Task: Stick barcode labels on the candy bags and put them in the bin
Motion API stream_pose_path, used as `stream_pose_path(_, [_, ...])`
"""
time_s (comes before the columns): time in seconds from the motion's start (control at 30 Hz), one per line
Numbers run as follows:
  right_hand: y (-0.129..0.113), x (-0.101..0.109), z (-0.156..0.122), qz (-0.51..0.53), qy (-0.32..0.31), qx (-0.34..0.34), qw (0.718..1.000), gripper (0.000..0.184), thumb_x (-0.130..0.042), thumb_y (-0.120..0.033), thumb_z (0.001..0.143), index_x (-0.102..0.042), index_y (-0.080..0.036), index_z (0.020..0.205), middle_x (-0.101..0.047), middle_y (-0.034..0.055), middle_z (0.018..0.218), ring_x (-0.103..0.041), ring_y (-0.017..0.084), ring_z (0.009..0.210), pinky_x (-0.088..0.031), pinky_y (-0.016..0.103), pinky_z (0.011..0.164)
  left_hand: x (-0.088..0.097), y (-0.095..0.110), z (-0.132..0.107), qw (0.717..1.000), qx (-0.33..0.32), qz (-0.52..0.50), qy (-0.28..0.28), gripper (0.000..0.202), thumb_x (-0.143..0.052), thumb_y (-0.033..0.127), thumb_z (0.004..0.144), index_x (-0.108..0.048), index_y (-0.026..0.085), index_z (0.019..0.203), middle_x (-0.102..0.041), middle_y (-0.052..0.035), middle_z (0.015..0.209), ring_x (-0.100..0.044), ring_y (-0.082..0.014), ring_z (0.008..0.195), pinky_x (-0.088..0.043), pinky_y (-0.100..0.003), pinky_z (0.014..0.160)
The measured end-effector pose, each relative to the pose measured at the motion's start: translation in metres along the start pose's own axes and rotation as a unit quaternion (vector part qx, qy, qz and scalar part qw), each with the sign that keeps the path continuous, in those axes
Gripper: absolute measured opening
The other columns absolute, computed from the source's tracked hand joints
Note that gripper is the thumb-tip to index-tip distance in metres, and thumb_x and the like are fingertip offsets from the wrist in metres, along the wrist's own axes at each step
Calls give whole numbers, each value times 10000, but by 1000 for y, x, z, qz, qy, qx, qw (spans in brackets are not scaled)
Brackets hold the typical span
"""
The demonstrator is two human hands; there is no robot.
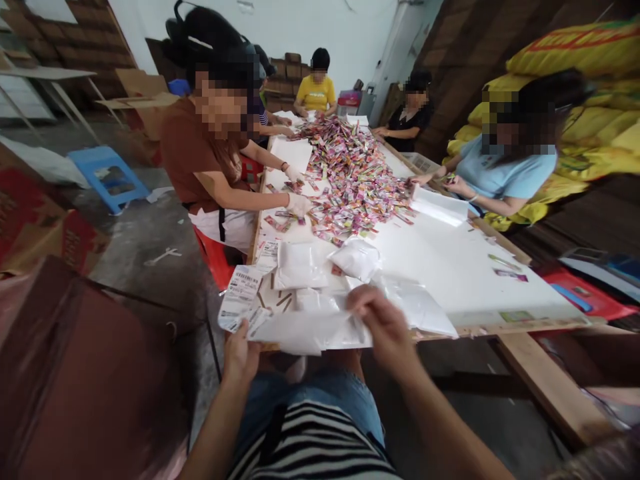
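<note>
My left hand (241,353) is closed on the left end of a thin white bag (305,331) at the table's near edge, with the thumb on top. My right hand (383,323), blurred by motion, has its fingers pinched at the bag's upper right edge. Just left of the bag lies a sheet of printed barcode labels (241,293). Beyond my hands rest several filled white packets: a square one (301,265), a rounder one (356,259) and a larger one (420,308) by my right hand.
A heap of small colourful sachets (350,173) covers the middle of the white table (480,280). Co-workers sit along both sides and at the far end; one person's gloved hand (299,205) touches sachets. A blue stool (107,177) stands left; yellow sacks (575,120) are stacked right.
</note>
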State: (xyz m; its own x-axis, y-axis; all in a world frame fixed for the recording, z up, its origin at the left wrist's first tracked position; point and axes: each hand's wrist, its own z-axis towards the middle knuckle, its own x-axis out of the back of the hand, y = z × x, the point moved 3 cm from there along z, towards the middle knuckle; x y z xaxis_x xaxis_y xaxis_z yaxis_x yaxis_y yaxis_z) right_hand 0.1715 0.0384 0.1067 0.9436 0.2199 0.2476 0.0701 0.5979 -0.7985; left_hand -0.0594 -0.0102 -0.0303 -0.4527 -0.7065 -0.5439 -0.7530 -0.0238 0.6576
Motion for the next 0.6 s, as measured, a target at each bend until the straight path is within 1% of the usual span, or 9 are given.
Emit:
stream_pose_path(0.07, [16,21,19,-6,134,-24,991,127,-401,-295,933,-483,-218,874,-511,9,811,-505,137,767,-419,271,705,10,9,7,999,-22,9,32,356,-433,144,880,-520,185,1223,-716,-52,1007,-667,-159,923,-555,-290,785])
stream_pose_path(0.1, [31,22,25,-49,153,-41,986,145,-387,-320,935,-473,-219,877,-506,4,799,-499,132,739,-419,264,683,13,14,8,999,-22,17,34,343,-447,151,876,-530,156,1208,-718,-69,997,-675,-167,895,-561,-299,769])
stream_pose_path(0.13, [50,17,28,-110,134,-63,983,158,-393,-340,927,-474,-217,870,-507,0,780,-495,133,712,-421,262,662,15,17,6,999,-6,28,20,331,-466,169,870,-543,121,1188,-721,-93,977,-682,-186,871,-567,-319,757])
stream_pose_path(0.23, [109,-23,19,-276,0,-126,953,154,-518,-348,849,-533,-195,842,-550,24,756,-518,173,730,-444,311,688,11,21,-10,991,76,78,-79,357,-523,233,846,-565,45,1146,-725,-165,903,-692,-260,837,-573,-396,736])
stream_pose_path(0.3, [134,-46,1,-329,-13,-132,935,204,-550,-304,821,-581,-171,972,-601,89,908,-537,240,895,-435,401,819,9,22,-24,980,109,108,-126,385,-553,251,828,-564,36,1147,-726,-183,898,-690,-282,849,-568,-410,751])
stream_pose_path(0.37, [144,-62,-18,-377,-22,-104,920,343,-498,-257,853,-539,-165,1181,-568,143,1156,-482,284,1106,-353,482,963,9,22,-33,976,111,131,-131,387,-577,247,812,-572,34,1136,-726,-191,900,-689,-295,856,-564,-417,765])
stream_pose_path(0.43, [146,-73,-32,-422,-77,-59,901,416,-449,-286,892,-477,-190,1296,-503,134,1312,-408,282,1238,-261,508,1054,9,19,-37,975,111,148,-120,386,-581,251,810,-576,40,1134,-726,-190,906,-686,-298,868,-560,-424,778])
stream_pose_path(0.5, [146,-79,-39,-440,-133,-35,887,479,-455,-403,895,-459,-203,1330,-473,125,1367,-360,289,1299,-202,520,1091,7,14,-36,974,109,162,-120,416,-596,263,802,-565,53,1159,-724,-186,932,-679,-300,901,-551,-435,801])
stream_pose_path(0.6, [146,-80,-39,-452,-155,-56,877,623,-512,-533,834,-428,-220,1367,-407,128,1428,-268,330,1356,-137,561,1102,-4,6,-33,968,71,179,-159,559,-670,319,745,-521,89,1232,-700,-174,1048,-644,-305,999,-519,-447,868])
